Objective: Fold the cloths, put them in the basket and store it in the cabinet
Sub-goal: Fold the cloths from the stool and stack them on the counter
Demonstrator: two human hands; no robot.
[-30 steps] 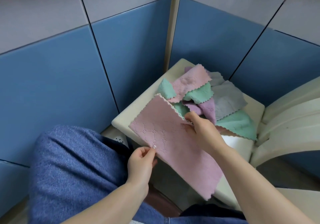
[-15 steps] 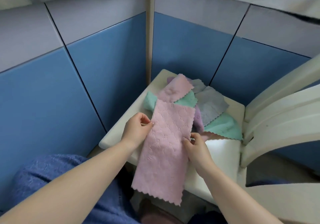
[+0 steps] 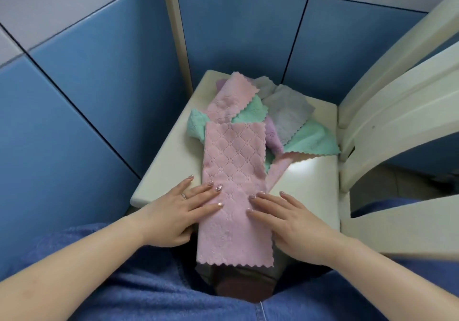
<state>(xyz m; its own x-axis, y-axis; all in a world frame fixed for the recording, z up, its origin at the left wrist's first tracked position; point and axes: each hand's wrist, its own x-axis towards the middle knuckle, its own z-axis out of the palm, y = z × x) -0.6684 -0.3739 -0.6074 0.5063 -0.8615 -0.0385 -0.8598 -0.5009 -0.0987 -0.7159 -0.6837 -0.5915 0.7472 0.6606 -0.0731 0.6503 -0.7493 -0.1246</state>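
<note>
Folded pink cloth [image 3: 233,171] lies long on the stool [image 3: 164,171], left hand [image 3: 183,209] and right hand [image 3: 288,218] flat, fingers straight, pressing its side edges

Folded cloth [image 3: 233,171] on the stool [image 3: 310,186], near end hanging over the front edge. Left hand [image 3: 183,211] and right hand [image 3: 285,218] flat on either side. Behind it, a heap of cloths [image 3: 285,114], perhaps six.

The pink cloth [image 3: 233,189] covers part of the cloth pile [image 3: 285,122], and both forearms run off the bottom edge.
</note>
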